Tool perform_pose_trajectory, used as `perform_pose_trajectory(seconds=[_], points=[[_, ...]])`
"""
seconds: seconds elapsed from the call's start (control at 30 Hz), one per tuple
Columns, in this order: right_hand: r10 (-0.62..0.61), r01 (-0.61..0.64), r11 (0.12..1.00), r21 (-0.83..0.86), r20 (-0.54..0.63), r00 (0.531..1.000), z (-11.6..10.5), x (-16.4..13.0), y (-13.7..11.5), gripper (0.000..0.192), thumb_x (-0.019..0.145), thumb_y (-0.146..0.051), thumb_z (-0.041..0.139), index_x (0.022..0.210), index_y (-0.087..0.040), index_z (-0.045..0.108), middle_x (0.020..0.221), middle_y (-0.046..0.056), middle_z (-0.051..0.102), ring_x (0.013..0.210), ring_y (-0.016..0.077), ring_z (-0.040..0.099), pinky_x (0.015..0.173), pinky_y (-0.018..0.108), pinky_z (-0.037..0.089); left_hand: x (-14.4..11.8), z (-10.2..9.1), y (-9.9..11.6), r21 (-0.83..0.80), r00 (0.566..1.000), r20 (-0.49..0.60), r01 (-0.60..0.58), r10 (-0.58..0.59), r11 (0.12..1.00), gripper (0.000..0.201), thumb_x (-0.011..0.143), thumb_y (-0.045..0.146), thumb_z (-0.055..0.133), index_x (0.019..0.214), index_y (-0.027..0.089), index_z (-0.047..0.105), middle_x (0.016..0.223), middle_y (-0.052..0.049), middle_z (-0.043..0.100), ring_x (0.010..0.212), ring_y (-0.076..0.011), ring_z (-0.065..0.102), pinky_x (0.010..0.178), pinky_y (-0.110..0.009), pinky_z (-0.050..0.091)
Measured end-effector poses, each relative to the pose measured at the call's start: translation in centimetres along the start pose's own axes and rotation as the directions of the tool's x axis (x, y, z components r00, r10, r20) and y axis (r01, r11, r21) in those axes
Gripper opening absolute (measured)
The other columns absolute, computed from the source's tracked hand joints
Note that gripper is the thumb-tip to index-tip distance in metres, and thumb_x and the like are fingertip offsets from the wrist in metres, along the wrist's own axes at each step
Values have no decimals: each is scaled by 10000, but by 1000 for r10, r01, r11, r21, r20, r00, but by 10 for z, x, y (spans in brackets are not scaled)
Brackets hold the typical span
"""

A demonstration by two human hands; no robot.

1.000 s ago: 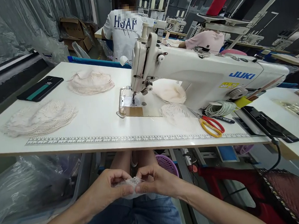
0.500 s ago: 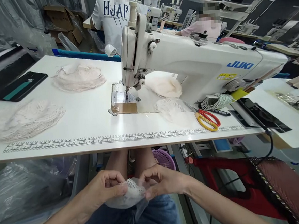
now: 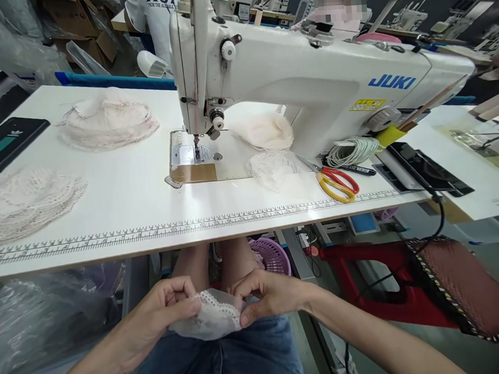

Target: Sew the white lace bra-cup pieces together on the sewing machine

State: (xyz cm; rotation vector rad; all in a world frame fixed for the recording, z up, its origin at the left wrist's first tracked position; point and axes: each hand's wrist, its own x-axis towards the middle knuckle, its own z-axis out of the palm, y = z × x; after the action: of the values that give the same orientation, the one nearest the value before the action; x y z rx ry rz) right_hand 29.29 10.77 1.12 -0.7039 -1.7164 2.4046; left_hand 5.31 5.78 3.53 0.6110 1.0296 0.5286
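Note:
Over my lap, a sheer white piece of lace-edged fabric point(image 3: 216, 314) is stretched between both hands. My left hand point(image 3: 174, 303) pinches its left end between thumb and fingers. At the other end my right hand point(image 3: 261, 297) grips the fabric the same way, with the scalloped lace edge running between the two. Beyond them on the table stands a white sewing machine point(image 3: 310, 74), its needle above the metal plate. Cream fabric point(image 3: 267, 131) and a white lace piece point(image 3: 274, 168) lie under and beside the machine's arm.
Lace stacks point(image 3: 32, 199) and pinkish fabric pieces point(image 3: 108, 123) lie at the left, near a black phone-like case point(image 3: 11, 141). Scissors point(image 3: 337, 183) and a coil of cord point(image 3: 352, 151) sit right. A ruler strip point(image 3: 192, 223) follows the front edge. Below are a purple basket point(image 3: 271, 256) and red stool point(image 3: 368, 290).
The fabric is now spread flatter between my hands, and its lace edge shows more. My head view has shifted, so the table and machine appear further left and higher.

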Motion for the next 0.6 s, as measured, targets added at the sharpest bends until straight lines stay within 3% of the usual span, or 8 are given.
perform_pose_trajectory(seconds=[0.13,0.27,0.4,0.6], points=[[12,-10,998,-54,24,1000,-7,-7,-1,253,740,-337,690,848,-109,681,793,27,595,740,119,536,714,244,422,0,-1,3,29,1000,20,-8,7,1000,324,721,394,711,615,162,512,589,40,516,592,-101,428,571,-198,310],[25,-29,999,-46,-104,994,0,1,-8,423,603,-366,791,932,-137,657,782,-9,582,702,97,481,655,210,387,7,5,6,153,999,46,-10,3,988,333,710,433,702,641,150,542,599,37,508,585,-97,409,561,-199,294],[42,-48,998,-26,-198,979,13,23,-15,388,580,-415,790,783,-131,622,635,-52,498,595,71,410,530,184,319,12,8,4,318,999,-8,-48,54,947,343,740,470,644,679,144,552,591,50,456,566,-94,359,534,-205,249],[37,-50,997,-55,-218,975,19,33,-21,395,657,-479,723,717,-123,563,601,-51,470,552,60,376,490,182,275,9,4,4,462,989,-28,-118,148,879,299,787,428,566,681,148,562,596,52,442,569,-104,364,534,-211,256]])
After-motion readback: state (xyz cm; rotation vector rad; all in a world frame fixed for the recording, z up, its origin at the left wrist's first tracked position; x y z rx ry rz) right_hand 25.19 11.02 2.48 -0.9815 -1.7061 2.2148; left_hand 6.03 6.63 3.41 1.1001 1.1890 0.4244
